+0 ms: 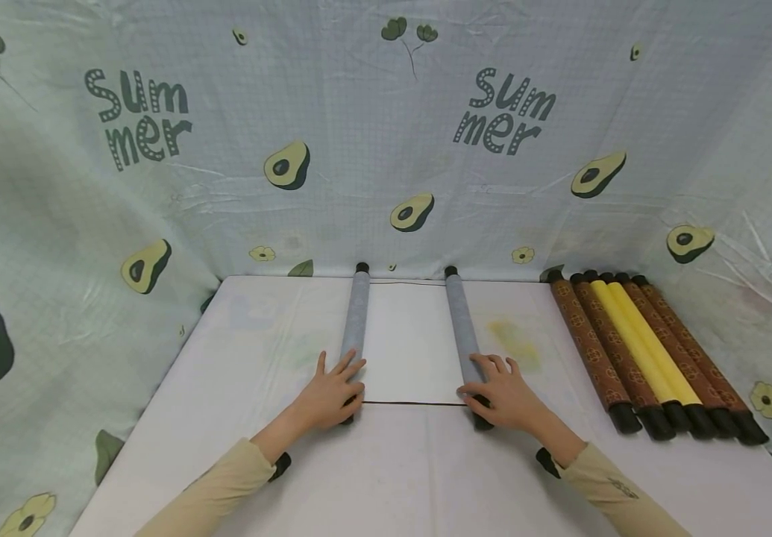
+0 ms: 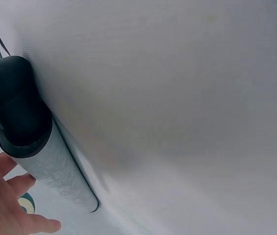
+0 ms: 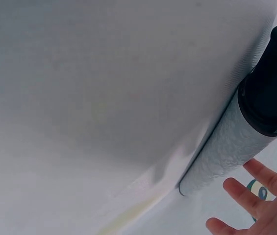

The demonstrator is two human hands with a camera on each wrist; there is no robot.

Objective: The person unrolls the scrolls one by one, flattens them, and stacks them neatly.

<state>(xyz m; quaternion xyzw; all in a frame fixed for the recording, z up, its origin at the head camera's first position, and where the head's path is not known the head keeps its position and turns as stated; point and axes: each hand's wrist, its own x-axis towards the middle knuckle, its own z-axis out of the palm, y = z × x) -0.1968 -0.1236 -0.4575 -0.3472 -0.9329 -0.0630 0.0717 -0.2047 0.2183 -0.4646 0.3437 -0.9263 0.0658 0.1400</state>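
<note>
Fingers spread, my left hand and right hand rest on the textured grey left roll and right roll, cylinders bordering the dark-edged white sheet. Flat tabletop extends before the sheet.

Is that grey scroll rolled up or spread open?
Spread open, at least partly: its white sheet lies flat between the left grey roller and right grey roller. Whether more is wound inside, I cannot tell.
</note>
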